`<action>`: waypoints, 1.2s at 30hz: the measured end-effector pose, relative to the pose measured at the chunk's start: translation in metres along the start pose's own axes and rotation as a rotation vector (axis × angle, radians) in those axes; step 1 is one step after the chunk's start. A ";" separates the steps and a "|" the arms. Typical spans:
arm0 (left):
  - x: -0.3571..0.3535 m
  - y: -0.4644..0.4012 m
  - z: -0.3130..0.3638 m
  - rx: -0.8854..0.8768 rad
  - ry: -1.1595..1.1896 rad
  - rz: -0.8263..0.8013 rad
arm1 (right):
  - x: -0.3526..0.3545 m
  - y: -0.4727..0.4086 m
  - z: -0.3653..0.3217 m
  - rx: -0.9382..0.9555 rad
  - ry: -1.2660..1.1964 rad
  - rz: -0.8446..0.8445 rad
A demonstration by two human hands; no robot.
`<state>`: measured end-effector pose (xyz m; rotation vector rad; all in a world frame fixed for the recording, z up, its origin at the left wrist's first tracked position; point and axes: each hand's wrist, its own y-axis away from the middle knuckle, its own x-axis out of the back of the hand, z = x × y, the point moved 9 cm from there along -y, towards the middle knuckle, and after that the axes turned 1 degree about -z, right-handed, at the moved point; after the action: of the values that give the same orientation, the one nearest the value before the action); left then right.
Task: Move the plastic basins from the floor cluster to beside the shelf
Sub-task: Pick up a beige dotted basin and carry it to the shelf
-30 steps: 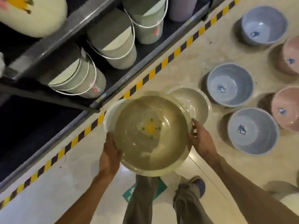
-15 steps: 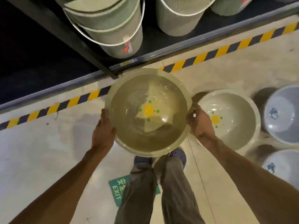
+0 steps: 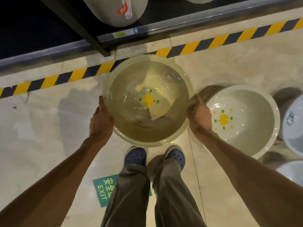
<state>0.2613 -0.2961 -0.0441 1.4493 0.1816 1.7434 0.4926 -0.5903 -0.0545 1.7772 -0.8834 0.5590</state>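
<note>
I hold a translucent cream basin (image 3: 147, 125) with a yellow and green flower print in front of me, above the floor. My left hand (image 3: 100, 120) grips its left rim and my right hand (image 3: 199, 114) grips its right rim. A second cream basin (image 3: 255, 99) with the same flower print sits on the floor just to the right, near the yellow and black striped line (image 3: 211, 43). The dark shelf (image 3: 114, 36) runs along the top of the view.
Pale buckets (image 3: 114, 12) stand on the shelf's low deck. Blue-grey basins (image 3: 293, 122) crowd the right edge of the floor. A black shelf post (image 3: 88, 35) meets the floor ahead. My feet (image 3: 136, 155) stand near a green EXIT floor sticker (image 3: 103, 190).
The view has swung left and down along the shelf; the blue and pink basins slid out to the right. The held basin stays between both hands and sits lower, nearer the floor.
</note>
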 end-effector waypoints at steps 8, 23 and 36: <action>0.006 0.009 0.017 0.022 -0.087 -0.056 | 0.003 0.013 -0.005 -0.031 0.014 -0.075; 0.036 0.143 0.255 -0.726 -0.689 -0.244 | 0.156 0.157 -0.011 0.068 0.428 -0.106; 0.005 0.370 0.330 -1.234 -0.929 -0.340 | 0.211 0.391 0.113 -0.280 0.160 0.062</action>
<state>0.3615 -0.6552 0.2819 0.9890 -0.9208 0.4889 0.3141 -0.8389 0.2871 1.4374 -0.8622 0.5783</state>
